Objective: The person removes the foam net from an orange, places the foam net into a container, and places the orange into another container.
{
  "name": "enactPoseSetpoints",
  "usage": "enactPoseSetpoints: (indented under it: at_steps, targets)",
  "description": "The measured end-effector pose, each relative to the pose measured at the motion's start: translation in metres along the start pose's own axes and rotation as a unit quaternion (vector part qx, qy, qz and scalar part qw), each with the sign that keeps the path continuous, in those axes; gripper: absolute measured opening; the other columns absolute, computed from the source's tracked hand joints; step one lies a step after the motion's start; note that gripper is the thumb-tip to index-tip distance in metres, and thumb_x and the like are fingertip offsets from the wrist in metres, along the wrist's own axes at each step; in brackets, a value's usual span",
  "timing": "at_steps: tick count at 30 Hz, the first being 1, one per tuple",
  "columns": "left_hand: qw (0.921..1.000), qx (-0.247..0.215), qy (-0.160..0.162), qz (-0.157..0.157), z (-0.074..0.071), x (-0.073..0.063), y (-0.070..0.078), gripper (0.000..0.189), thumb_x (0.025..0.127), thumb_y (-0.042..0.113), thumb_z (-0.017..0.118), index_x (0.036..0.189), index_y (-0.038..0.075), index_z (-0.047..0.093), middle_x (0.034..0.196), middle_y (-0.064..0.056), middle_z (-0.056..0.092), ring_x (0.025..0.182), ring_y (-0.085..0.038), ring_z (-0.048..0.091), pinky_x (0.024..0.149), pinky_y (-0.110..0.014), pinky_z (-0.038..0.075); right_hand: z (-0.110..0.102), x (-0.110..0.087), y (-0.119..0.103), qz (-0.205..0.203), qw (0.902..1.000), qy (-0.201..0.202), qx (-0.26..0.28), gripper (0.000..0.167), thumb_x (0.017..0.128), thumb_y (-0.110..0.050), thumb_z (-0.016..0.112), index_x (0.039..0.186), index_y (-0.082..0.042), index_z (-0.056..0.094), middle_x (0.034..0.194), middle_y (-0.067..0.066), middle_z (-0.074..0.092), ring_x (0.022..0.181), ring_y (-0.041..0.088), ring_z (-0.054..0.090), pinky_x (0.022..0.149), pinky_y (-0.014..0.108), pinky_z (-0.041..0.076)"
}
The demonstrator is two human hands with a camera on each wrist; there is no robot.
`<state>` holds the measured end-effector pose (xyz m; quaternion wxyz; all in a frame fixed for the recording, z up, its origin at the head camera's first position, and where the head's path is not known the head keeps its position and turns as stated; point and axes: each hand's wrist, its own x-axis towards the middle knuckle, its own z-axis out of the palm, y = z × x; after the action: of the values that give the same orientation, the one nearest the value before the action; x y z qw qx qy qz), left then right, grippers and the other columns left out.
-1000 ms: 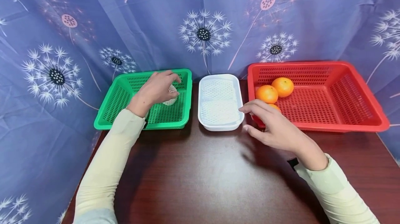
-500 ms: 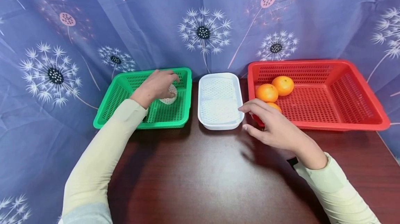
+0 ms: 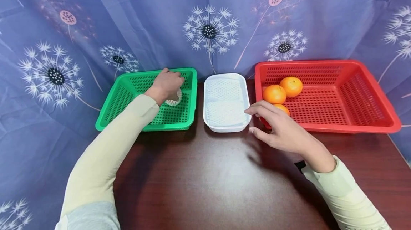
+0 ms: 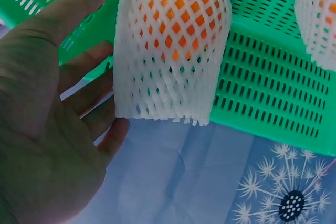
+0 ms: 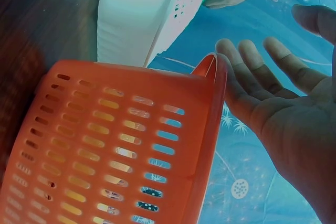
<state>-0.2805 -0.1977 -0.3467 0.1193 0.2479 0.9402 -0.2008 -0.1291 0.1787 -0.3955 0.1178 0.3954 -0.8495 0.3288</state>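
Note:
My left hand (image 3: 167,84) reaches down into the green basket (image 3: 109,110). In the left wrist view, an orange in a white foam net sleeve (image 4: 173,30) lies beside that hand, its fingertips right at the sleeve's edge and its thumb apart from them. The sleeve's loose end hangs past the fruit. A second netted orange (image 4: 319,17) shows at that view's right edge. The head view has a netted orange (image 3: 174,101) partly hidden under the hand. My right hand (image 3: 282,128) hovers by the red basket's front left corner, fingers loosely bent, holding nothing.
A white tray (image 3: 226,129) with white netted material inside stands between the two baskets. Inside the red basket (image 3: 379,116) several bare oranges (image 3: 274,94) sit at the left. A blue dandelion-print curtain (image 3: 160,16) hangs behind the dark wooden table (image 3: 205,187).
My left hand has shifted slightly right and lower into the green basket, covering more of the netted orange. The right hand stays where it was.

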Motion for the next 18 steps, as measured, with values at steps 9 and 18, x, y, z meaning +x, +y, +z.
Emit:
enactPoseSetpoints:
  at_steps: [9, 18]
  targets:
    - [0.9983, 0.037, -0.042, -0.013, 0.003, 0.004, 0.003, 0.068, 0.092, 0.031, 0.084, 0.15, 0.007, 0.058, 0.152, -0.021, 0.055, 0.14, -0.041, 0.051, 0.124, -0.056, 0.029, 0.0, 0.001, -0.002, -0.009, 0.9999, 0.001, 0.007, 0.043, 0.092, -0.015, 0.081, 0.132, -0.01, 0.065, 0.128, 0.0, 0.065, 0.11, 0.009, 0.06, 0.099, 0.026, 0.046]
    - [0.9961, 0.012, -0.077, -0.043, 0.011, 0.005, 0.002, 0.078, 0.093, 0.031, 0.083, 0.158, 0.006, 0.048, 0.154, -0.023, 0.051, 0.14, -0.04, 0.051, 0.123, -0.058, 0.032, 0.0, 0.0, -0.002, -0.005, 0.9999, 0.0, 0.009, 0.044, 0.092, -0.015, 0.081, 0.132, -0.009, 0.065, 0.128, -0.002, 0.064, 0.109, 0.009, 0.059, 0.1, 0.025, 0.045]
